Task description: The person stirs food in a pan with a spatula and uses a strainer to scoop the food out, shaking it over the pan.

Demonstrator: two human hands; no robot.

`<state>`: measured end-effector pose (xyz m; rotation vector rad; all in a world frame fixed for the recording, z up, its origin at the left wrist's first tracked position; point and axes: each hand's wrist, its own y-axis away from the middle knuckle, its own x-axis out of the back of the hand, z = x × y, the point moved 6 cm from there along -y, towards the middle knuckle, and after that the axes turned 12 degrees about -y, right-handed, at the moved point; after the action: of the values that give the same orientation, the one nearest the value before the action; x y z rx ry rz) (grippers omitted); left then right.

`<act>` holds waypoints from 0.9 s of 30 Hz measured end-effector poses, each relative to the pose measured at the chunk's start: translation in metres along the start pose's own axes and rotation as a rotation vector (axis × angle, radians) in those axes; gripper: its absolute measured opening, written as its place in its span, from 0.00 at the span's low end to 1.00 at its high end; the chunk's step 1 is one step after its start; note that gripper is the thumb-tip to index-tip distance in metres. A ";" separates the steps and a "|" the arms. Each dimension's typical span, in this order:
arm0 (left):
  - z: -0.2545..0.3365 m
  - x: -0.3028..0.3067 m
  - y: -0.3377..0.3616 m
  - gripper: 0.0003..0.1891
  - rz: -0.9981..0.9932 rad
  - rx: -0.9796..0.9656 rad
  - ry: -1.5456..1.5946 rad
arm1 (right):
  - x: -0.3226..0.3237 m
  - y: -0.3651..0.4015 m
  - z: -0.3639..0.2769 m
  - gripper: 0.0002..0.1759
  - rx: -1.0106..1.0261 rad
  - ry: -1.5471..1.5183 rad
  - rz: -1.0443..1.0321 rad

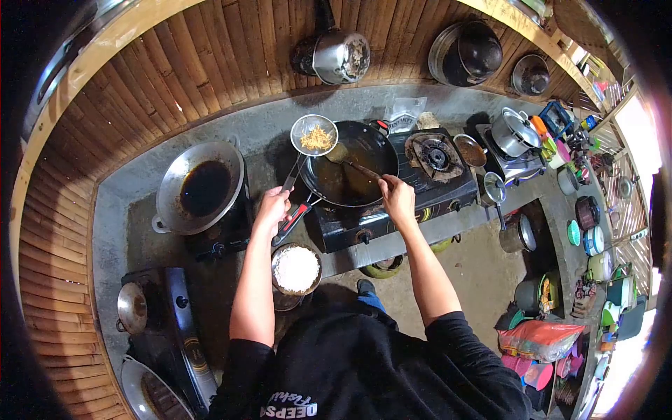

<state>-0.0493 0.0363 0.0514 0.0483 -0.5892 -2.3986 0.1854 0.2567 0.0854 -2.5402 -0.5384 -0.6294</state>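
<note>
My left hand (271,208) is closed around the handle of a round mesh strainer (302,124), which is held over the left rim of a black frying pan (389,155). Golden fried shreds (317,138) lie in the strainer. In the pan is dark brownish oil (348,183). My right hand (397,199) grips the dark handle of a ladle (337,153), whose head is in the pan close to the strainer. The pan's red and black handle (297,215) points toward me, just beside my left hand. A bowl of white shreds (296,269) is below my left wrist.
A large wok (171,183) with dark liquid stands at left. The gas stove (420,213) has a bare burner (437,155) right of the pan. Farther right are a lidded pot (514,133) and a small saucepan (494,187). A bamboo wall (210,59) with hanging pots curves behind.
</note>
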 end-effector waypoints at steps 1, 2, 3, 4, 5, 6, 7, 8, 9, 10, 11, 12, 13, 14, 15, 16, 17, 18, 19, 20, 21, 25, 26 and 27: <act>0.000 0.000 0.000 0.11 0.008 0.011 -0.008 | 0.000 0.001 0.001 0.15 -0.001 -0.018 0.011; 0.000 -0.001 0.001 0.11 0.016 0.023 -0.017 | -0.001 0.002 0.002 0.15 0.003 -0.030 0.021; 0.001 -0.001 0.001 0.11 0.024 0.033 -0.025 | -0.001 0.003 0.001 0.16 0.007 -0.042 0.032; 0.003 -0.001 0.003 0.11 0.025 0.031 -0.029 | 0.000 0.003 0.001 0.16 0.012 -0.054 0.043; 0.004 -0.001 0.004 0.12 0.025 0.029 -0.032 | 0.000 0.003 0.002 0.16 0.002 -0.055 0.042; 0.005 -0.001 0.005 0.12 0.025 0.027 -0.036 | 0.001 0.002 0.003 0.16 -0.008 -0.056 0.041; 0.004 0.000 0.004 0.11 0.021 0.018 -0.025 | 0.002 0.001 0.004 0.17 -0.018 -0.056 0.040; 0.001 0.002 0.002 0.11 0.017 0.010 -0.013 | 0.005 0.000 0.004 0.17 -0.021 -0.059 0.040; 0.001 0.003 0.001 0.10 0.011 0.001 -0.002 | 0.010 -0.001 0.000 0.16 -0.024 -0.062 0.040; 0.000 0.004 0.001 0.10 0.013 0.006 -0.012 | 0.015 -0.002 -0.001 0.16 -0.027 -0.064 0.041; 0.000 0.005 0.000 0.10 0.014 0.009 -0.022 | 0.018 -0.003 0.002 0.16 0.000 -0.052 0.061; 0.002 0.006 0.001 0.10 0.015 0.012 -0.032 | 0.023 -0.005 0.002 0.16 -0.009 -0.040 0.062; 0.004 0.007 0.003 0.09 -0.001 0.016 -0.027 | 0.028 -0.008 0.003 0.16 -0.009 -0.029 0.066; 0.005 0.007 0.004 0.08 0.000 0.018 -0.029 | 0.034 -0.010 0.004 0.16 -0.009 -0.018 0.070; 0.006 0.007 0.005 0.07 0.001 0.020 -0.031 | 0.041 -0.012 0.000 0.16 -0.006 -0.001 0.074; 0.006 0.007 0.006 0.07 0.002 0.023 -0.033 | 0.049 -0.013 -0.005 0.16 0.022 -0.014 0.076; 0.005 0.007 0.004 0.07 -0.007 0.028 -0.044 | 0.056 -0.015 -0.009 0.16 0.028 -0.002 0.078; 0.004 0.007 0.003 0.07 -0.017 0.034 -0.055 | 0.063 -0.017 -0.014 0.16 0.033 0.011 0.080; 0.003 0.007 0.002 0.07 -0.026 0.039 -0.065 | 0.070 -0.019 -0.021 0.16 0.063 0.017 0.094; 0.003 0.005 0.001 0.06 -0.034 0.038 -0.065 | 0.077 -0.018 -0.028 0.15 0.082 -0.002 0.091; 0.003 0.003 0.000 0.06 -0.041 0.039 -0.065 | 0.082 -0.019 -0.032 0.15 0.086 0.020 0.090; 0.004 -0.006 -0.003 0.05 -0.084 0.012 -0.108 | 0.091 -0.014 -0.057 0.14 0.222 0.076 0.060; 0.004 -0.009 -0.004 0.04 -0.086 0.009 -0.105 | 0.092 -0.010 -0.064 0.14 0.303 0.083 0.061; 0.006 -0.014 -0.003 0.04 -0.088 0.005 -0.103 | 0.089 -0.002 -0.069 0.15 0.327 0.182 0.018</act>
<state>-0.0417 0.0494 0.0543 -0.0489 -0.6527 -2.4970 0.2342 0.2457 0.1861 -2.1556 -0.5071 -0.6959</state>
